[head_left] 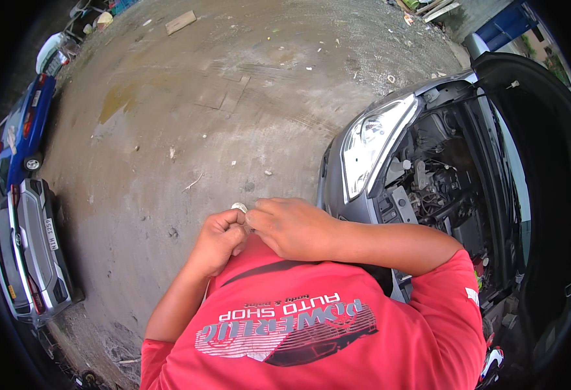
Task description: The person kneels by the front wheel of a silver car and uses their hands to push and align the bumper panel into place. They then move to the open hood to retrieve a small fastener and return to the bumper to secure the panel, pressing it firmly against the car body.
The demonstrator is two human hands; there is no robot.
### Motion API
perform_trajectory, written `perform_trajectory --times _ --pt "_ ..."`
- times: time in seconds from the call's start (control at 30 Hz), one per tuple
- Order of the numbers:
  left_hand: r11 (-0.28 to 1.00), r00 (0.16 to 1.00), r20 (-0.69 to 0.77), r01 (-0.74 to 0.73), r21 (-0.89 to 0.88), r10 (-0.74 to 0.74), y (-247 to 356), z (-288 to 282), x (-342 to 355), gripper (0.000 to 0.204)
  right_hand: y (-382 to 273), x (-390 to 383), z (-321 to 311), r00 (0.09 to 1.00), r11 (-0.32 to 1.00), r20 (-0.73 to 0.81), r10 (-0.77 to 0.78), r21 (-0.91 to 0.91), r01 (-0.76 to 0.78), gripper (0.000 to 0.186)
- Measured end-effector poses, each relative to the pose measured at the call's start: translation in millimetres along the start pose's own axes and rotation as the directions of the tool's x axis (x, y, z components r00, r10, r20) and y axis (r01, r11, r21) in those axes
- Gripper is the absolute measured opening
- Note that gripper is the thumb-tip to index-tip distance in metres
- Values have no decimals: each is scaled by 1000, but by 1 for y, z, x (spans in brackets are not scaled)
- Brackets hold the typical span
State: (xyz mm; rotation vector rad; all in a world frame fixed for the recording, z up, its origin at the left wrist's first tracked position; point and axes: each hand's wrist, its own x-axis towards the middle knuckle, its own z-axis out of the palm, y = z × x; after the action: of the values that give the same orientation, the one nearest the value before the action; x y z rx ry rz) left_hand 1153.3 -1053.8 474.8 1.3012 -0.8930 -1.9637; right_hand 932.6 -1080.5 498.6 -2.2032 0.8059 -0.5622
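Note:
My left hand (pixel 220 240) and my right hand (pixel 284 227) meet in front of my red shirt (pixel 311 292), their fingers curled and pressed together around a small whitish object (pixel 239 207). Only its top shows between the fingertips; the rest is hidden, and I cannot make out what it is. Just to the right stands a grey car with its headlight (pixel 370 146), open engine bay (pixel 431 179) and raised black bonnet (pixel 545 162).
Dirt-streaked concrete ground (pixel 201 130) stretches ahead, with debris and a flat board (pixel 180 23). Along the left are a silver vehicle (pixel 35 240), a blue car (pixel 25 130) and a white one (pixel 52 52). A blue container (pixel 503 26) stands at the far right.

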Motion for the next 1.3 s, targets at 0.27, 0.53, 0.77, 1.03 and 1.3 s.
perform_trajectory --times 0.27,0.53,0.77,1.03,1.3 --pt "934 943 321 -32 355 -90 103 -62 141 4 61 89 -40 945 965 -238 225 -81 -250 14" --pt "835 763 605 -168 524 -226 212 -102 269 7 81 188 -88 895 827 -290 340 -361 -431 12" --pt "832 490 758 -109 543 -431 262 -73 360 13 113 203 -122 771 784 -439 461 -205 -586 19" --pt "884 685 607 119 451 -402 293 3 442 11 190 156 -190 506 553 -397 766 808 -203 18" --pt "807 711 575 -18 590 -405 318 117 511 7 274 112 -238 405 219 -330 853 930 296 13"
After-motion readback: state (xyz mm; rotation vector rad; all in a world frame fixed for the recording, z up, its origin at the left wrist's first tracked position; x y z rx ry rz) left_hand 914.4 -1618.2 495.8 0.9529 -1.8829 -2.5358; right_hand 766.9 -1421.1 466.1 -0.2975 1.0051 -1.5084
